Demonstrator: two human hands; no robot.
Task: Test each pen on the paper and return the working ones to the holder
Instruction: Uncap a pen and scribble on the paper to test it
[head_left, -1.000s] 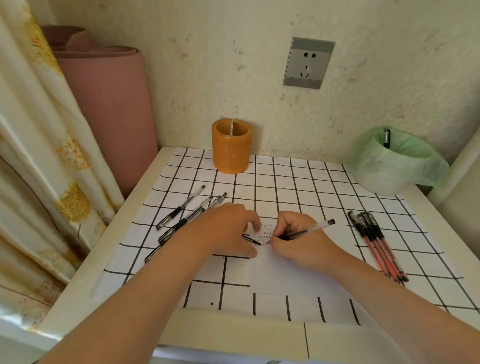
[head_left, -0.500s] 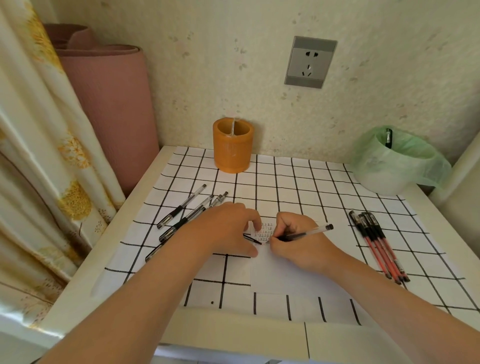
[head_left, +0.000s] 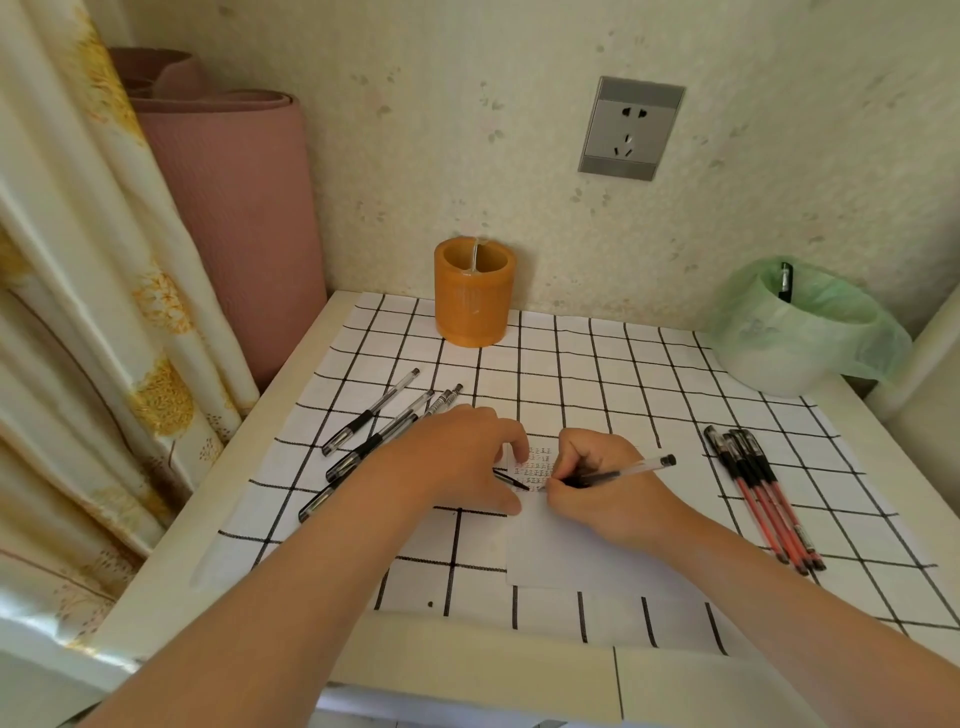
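1. The right hand (head_left: 608, 493) is gripping a clear pen (head_left: 634, 467), fingers curled round the barrel. Its tip is touching the paper (head_left: 561, 551) among rows of small marks. The paper is lying at the table's centre, under both hands.
2. The left hand (head_left: 457, 462) is resting on the paper's 9 o'clock edge with fingers bent. A slim dark piece (head_left: 511, 480) is poking out beneath it, and I cannot tell whether the hand is pinching it or only covering it.
3. If that hand is pressing too lightly, the sheet could be sliding with the stroke, making a good pen look faint.
4. The marks are crowding together, so a new stroke landing on old ink could be hiding a dry tip.
5. The forearms are passing close to both loose groups, so a careless sweep could be rolling pens together or off the table.
6. The holder (head_left: 472, 306) is standing at 12 o'clock and the bin (head_left: 779, 348) at 2 o'clock, so a hasty reach could be sending a pen into the wrong one.
7. Counting:
   - one paper, one holder with one pen showing inside, and one bin with one dark pen (head_left: 784, 283);
   - black pens (head_left: 371, 415) at 10 o'clock, at least three and perhaps four, partly hidden by the left arm;
   - red pens (head_left: 763, 493) at 3 o'clock, seemingly four, overlapping.
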